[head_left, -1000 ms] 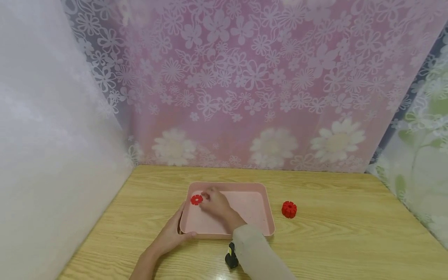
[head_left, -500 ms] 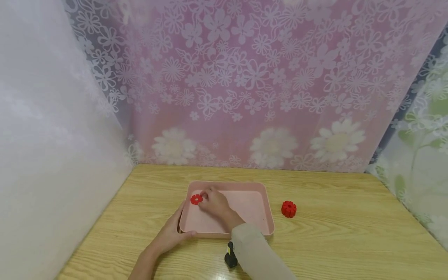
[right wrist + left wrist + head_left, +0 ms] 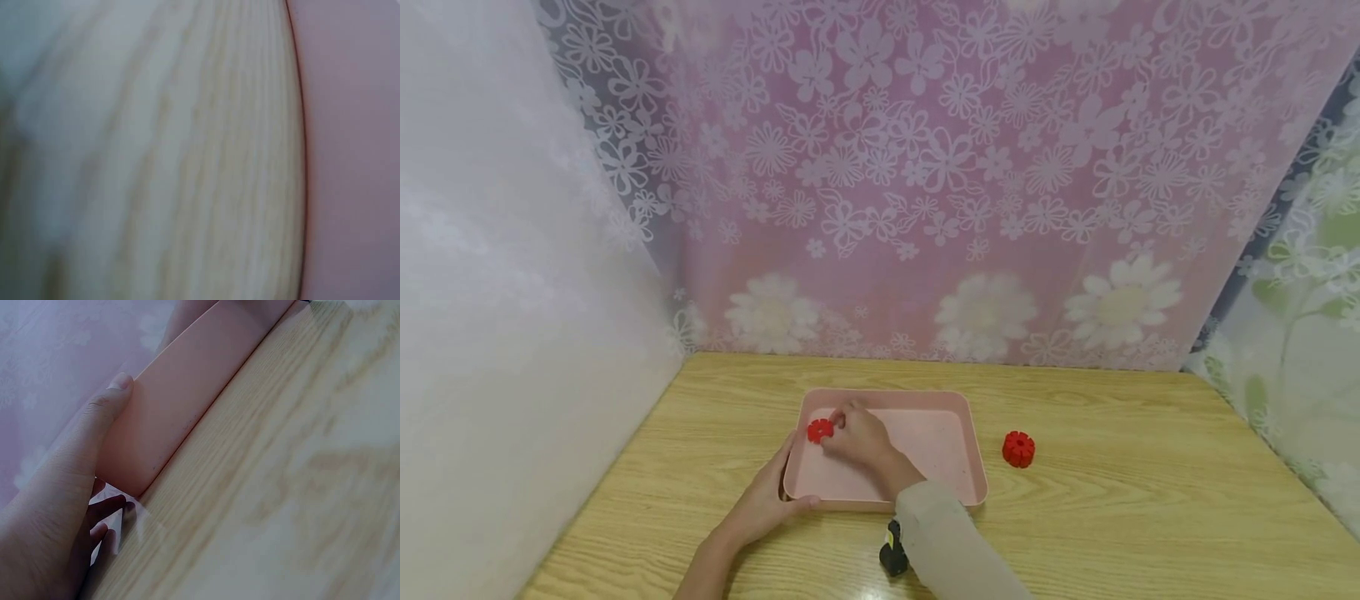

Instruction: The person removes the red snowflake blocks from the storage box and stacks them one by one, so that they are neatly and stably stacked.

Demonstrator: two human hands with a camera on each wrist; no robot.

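Observation:
A shallow pink tray [image 3: 936,450] lies on the table. My left hand [image 3: 767,496] holds its near left corner, the thumb along the front wall and the fingers at the left side. In the left wrist view, the left hand [image 3: 69,469] has its thumb on the tray's wall [image 3: 181,387]. My right hand [image 3: 861,433] reaches into the tray's left part and pinches the edge of a red, notched, flower-shaped disc [image 3: 818,430]. Whether several discs lie stacked there, I cannot tell. The right wrist view shows only the table and the tray's wall [image 3: 356,156].
Right of the tray, a stack of red notched discs [image 3: 1018,449] stands on the wooden table [image 3: 1120,500]. A black device [image 3: 892,552] shows by the right sleeve. Patterned curtains [image 3: 925,208] enclose the back and sides.
The red disc in the tray has shifted slightly toward me and tilted, with the right fingertips now at its edge. My left hand has stayed on the tray corner.

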